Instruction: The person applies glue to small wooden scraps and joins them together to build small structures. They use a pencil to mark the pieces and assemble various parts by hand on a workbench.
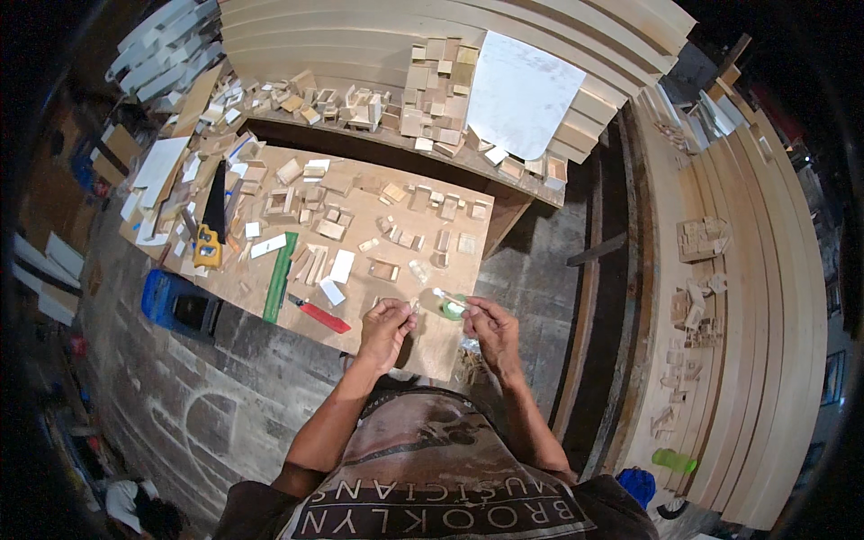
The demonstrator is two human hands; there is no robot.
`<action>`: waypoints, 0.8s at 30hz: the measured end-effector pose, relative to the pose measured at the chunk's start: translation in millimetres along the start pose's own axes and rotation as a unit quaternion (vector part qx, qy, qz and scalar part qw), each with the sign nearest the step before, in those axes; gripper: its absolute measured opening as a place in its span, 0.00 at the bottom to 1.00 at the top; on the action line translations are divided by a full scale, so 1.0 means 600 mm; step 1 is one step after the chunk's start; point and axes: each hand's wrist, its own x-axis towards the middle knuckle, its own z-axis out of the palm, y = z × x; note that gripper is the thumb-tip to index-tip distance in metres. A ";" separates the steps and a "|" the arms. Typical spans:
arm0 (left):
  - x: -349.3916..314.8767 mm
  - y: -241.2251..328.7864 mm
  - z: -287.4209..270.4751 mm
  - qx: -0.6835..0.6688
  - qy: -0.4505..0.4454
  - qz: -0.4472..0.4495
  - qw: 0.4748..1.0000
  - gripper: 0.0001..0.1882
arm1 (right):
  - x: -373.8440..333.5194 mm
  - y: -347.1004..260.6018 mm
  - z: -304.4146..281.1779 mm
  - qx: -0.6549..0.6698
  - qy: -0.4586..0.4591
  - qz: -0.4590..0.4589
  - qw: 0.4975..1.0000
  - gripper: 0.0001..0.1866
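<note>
Head view, left hand (387,329): thumb and fingertips pinch a small pale piece (415,307), held above the near end of the wooden tabletop (436,351).
Right hand (491,329): fingertips pinch a thin stick (451,298), its whitish tip pointing toward the left hand.
Green container (452,310): located between the hands, partly covered by the stick; contact cannot be told.
Left side: red tool (322,316) near the left hand; green strip (280,277) and yellow-handled saw (209,245) farther off.
Far side: box-like wooden block (384,270) and white card (342,266) beyond the left hand.
Right-hand planks (747,297): carry small wooden parts (702,239).
</note>
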 end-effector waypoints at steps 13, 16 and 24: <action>-0.004 0.004 0.009 0.026 -0.047 0.030 0.998 0.11 | -0.007 -0.040 0.029 -0.111 -0.031 -0.064 0.991 0.11; -0.004 0.006 0.012 0.023 -0.046 0.029 0.998 0.11 | -0.002 -0.046 0.030 -0.174 -0.045 -0.141 0.974 0.11; -0.007 0.013 0.022 0.016 -0.054 0.030 0.998 0.11 | 0.003 -0.060 0.032 -0.262 -0.040 -0.263 0.928 0.10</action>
